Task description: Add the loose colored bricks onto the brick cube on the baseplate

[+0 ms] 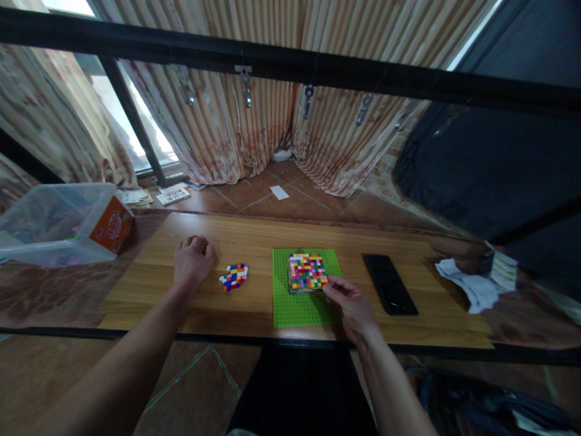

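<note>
A block built of many small coloured toy bricks (307,270) sits on a green studded baseplate (284,312) in the middle of the table. At the block's near right corner is my right hand (356,306), its thumb and index finger closed on that edge. My left hand (194,260) rests on the wood farther left with its fingers curled in. Whatever may be inside those fingers is hidden. Between that hand and the baseplate lies a flat cluster of loose coloured bricks (234,277), which neither hand touches.
A black phone (390,284) lies right of the baseplate on the wooden tabletop (245,233). Crumpled white paper (469,284) is at the right end. A clear plastic bin (59,227) stands at the left. A dark metal bar (290,63) crosses above the far side.
</note>
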`<state>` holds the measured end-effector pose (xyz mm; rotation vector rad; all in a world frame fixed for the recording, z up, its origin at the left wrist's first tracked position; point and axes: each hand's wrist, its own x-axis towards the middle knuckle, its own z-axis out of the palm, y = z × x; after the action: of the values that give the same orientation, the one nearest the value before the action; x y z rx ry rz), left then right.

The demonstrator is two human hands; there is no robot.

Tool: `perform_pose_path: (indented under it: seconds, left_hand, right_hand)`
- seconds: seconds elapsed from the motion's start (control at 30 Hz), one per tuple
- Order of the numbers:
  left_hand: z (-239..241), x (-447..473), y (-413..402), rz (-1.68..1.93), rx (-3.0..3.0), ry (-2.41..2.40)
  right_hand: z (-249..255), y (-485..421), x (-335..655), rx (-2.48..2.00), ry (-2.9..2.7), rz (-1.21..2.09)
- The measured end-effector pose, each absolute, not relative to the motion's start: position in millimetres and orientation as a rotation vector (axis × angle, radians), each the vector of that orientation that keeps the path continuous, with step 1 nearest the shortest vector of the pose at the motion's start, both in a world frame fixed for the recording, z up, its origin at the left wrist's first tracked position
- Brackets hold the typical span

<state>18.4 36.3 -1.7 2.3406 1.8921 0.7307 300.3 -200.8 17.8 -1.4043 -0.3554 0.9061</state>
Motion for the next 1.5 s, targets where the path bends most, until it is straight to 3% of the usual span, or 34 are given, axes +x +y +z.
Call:
perform_pose_path:
  seconds: [0.27,1.03,1.33,1.5]
  left_hand:
    - [-4.9,16.7,37.7,0.724,2.347,1.884]
    - [-4.2,17.4,36.7,0.713,2.333,1.904]
    - [3.4,14.7,36.0,0.751,2.317,1.815]
    - [10.3,6.8,38.4,0.782,2.113,1.74]
  right_hand:
    - [20.4,-201.6,299.3,-1.359,-0.234,0.94]
    - [10.9,-189.3,286.6,-1.567,-0.467,0.608]
    - [10.2,-192.3,288.4,-1.483,-0.429,0.679]
    - [3.0,-202.3,309.3,-1.566,-0.515,0.484]
